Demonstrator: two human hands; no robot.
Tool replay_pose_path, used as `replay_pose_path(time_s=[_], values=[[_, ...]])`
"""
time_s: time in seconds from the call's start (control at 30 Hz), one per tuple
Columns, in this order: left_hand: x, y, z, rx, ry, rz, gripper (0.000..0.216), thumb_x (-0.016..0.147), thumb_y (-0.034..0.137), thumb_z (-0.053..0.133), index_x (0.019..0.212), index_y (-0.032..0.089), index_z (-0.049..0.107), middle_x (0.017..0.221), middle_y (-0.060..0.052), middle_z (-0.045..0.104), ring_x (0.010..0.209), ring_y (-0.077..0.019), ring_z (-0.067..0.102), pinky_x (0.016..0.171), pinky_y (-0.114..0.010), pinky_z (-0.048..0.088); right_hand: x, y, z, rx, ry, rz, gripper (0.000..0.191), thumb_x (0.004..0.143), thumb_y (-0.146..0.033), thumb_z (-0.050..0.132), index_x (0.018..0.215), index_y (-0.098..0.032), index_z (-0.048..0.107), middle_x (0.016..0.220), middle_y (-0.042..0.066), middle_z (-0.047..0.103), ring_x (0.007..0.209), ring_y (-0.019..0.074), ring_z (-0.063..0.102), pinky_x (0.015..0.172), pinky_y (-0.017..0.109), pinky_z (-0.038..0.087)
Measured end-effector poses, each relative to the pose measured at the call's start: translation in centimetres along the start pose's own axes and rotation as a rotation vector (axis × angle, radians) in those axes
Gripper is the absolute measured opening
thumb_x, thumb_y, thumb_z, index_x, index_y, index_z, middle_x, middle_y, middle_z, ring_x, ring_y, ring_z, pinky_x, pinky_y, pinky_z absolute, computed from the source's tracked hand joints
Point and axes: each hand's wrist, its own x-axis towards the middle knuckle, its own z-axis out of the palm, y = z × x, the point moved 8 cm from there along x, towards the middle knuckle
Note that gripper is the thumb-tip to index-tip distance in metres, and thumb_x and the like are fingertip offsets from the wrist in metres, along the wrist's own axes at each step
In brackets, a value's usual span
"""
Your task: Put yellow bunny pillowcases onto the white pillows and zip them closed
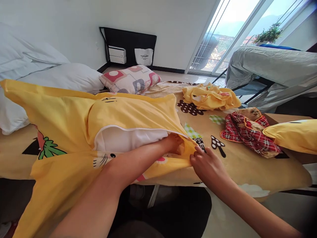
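Observation:
A yellow pillowcase point(74, 112) with cartoon prints lies across the bed in front of me, with a white pillow point(123, 138) showing in its open mouth. My left hand point(173, 143) reaches into the right end of that opening, its fingers tucked under the yellow cloth beside the pillow. My right hand point(206, 163) is closed in a pinch on the lower edge of the pillowcase opening, at its right corner.
The bed carries a tan patterned sheet point(237, 165). A patterned cushion point(131, 79) and white pillows point(61, 76) lie behind. Crumpled yellow cloth point(210, 96), a red plaid cloth point(247, 134) and another yellow pillow point(294, 135) sit to the right. A grey-covered rack point(272, 72) stands by the window.

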Motion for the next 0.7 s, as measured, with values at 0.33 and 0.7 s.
replay_pose_path(time_s=[0.33, 0.7], values=[[-2.8, -6.2, -3.7, -0.111, 0.093, -0.374, 0.081, 0.072, 0.041, 0.075, 0.139, 0.012, 0.039, 0.140, -0.015, 0.050, 0.131, -0.0316, 0.043, 0.109, -0.038, 0.034, 1.8, 2.0, -2.0, 0.051, 0.030, 0.059, 0.022, 0.082, -0.001, 0.053, 0.071, -0.016, 0.067, 0.071, 0.010, 0.068, 0.094, 0.0250, 0.060, 0.075, 0.036, 0.031], [-1.8, -4.7, -1.7, -0.129, 0.199, -0.304, 0.055, 0.085, 0.020, 0.051, 0.138, 0.015, 0.038, 0.139, -0.017, 0.051, 0.128, -0.0325, 0.046, 0.107, -0.047, 0.036, 5.2, 1.4, 0.6, 0.091, 0.023, -0.108, 0.032, 0.077, -0.006, 0.060, 0.105, -0.017, 0.070, 0.058, 0.002, 0.064, 0.060, 0.0159, 0.059, 0.073, 0.032, 0.034]])
